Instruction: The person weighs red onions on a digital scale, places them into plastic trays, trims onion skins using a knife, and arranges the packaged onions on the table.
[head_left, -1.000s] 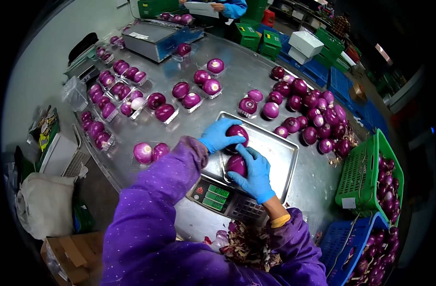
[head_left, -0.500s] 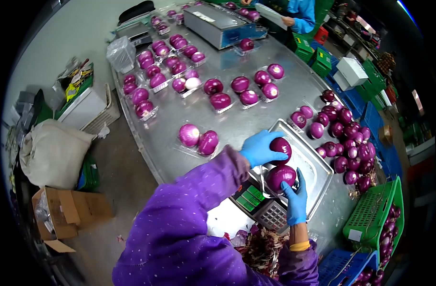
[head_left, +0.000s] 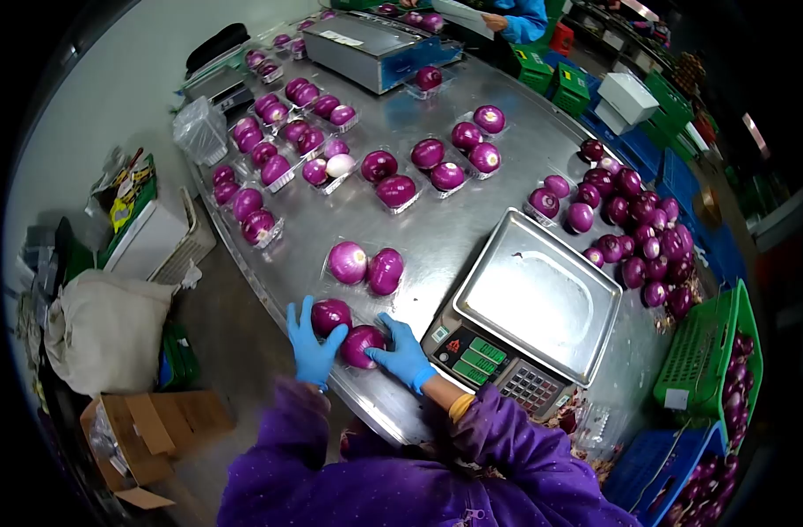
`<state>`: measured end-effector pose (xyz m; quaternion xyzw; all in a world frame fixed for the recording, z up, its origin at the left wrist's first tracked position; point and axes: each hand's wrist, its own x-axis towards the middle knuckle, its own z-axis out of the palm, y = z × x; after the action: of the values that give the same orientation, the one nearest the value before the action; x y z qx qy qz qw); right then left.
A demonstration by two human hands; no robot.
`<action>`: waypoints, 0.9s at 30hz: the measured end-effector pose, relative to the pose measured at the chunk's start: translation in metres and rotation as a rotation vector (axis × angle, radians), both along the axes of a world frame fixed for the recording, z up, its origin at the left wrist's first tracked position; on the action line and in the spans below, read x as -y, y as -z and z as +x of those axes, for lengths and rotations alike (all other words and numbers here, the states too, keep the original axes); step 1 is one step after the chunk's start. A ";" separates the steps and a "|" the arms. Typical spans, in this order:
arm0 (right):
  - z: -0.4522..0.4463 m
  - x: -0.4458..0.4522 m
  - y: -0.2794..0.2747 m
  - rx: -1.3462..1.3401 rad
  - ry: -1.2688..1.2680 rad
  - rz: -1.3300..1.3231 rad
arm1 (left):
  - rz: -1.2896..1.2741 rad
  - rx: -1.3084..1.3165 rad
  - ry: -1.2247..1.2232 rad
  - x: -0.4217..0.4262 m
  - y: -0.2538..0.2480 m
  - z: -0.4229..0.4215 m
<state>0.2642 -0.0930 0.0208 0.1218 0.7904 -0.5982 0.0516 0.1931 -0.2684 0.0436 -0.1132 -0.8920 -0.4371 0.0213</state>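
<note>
Two red onions, one behind the other, sit together near the table's front edge. My left hand, in a blue glove, is at their left side with its fingers spread, touching the rear onion. From the right, my right hand, also gloved, rests its fingers and thumb against the front onion, fingers apart. Just behind them lies a clear tray with two onions. To the right stands the scale, its metal pan bare.
Trays of onions cover the table's left and middle. Loose onions are heaped at the right, beside a green crate and a blue crate. A co-worker's blue sleeve shows at the back.
Both hands and the two onions have moved from the scale pan leftward to the table's front edge. The pan is now uncovered. The fingers have loosened around the onions.
</note>
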 end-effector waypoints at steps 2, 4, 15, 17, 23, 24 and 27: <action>-0.004 -0.004 0.001 -0.166 0.049 0.120 | -0.327 -0.065 0.053 -0.009 -0.015 0.018; 0.006 -0.013 -0.014 -0.232 0.065 0.153 | -0.440 0.000 0.191 -0.013 -0.008 0.034; 0.126 -0.149 -0.112 -0.183 0.572 -0.238 | -0.238 -0.317 0.155 -0.082 0.034 -0.043; 0.147 -0.179 -0.125 -0.169 0.826 -0.332 | -0.228 -0.379 0.153 -0.103 0.039 -0.071; 0.241 -0.265 -0.068 -0.230 1.112 0.101 | -0.224 -0.440 0.161 -0.137 0.064 -0.141; 0.260 -0.269 -0.059 -0.189 1.161 0.187 | -0.216 -0.449 0.173 -0.141 0.066 -0.151; 0.319 -0.254 -0.041 0.106 1.207 0.353 | -0.227 -0.457 0.174 -0.145 0.070 -0.179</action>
<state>0.5831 0.1611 0.0616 0.5825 0.6656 -0.3754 -0.2771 0.0143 -0.1232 -0.0263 -0.2869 -0.8943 -0.2975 0.1713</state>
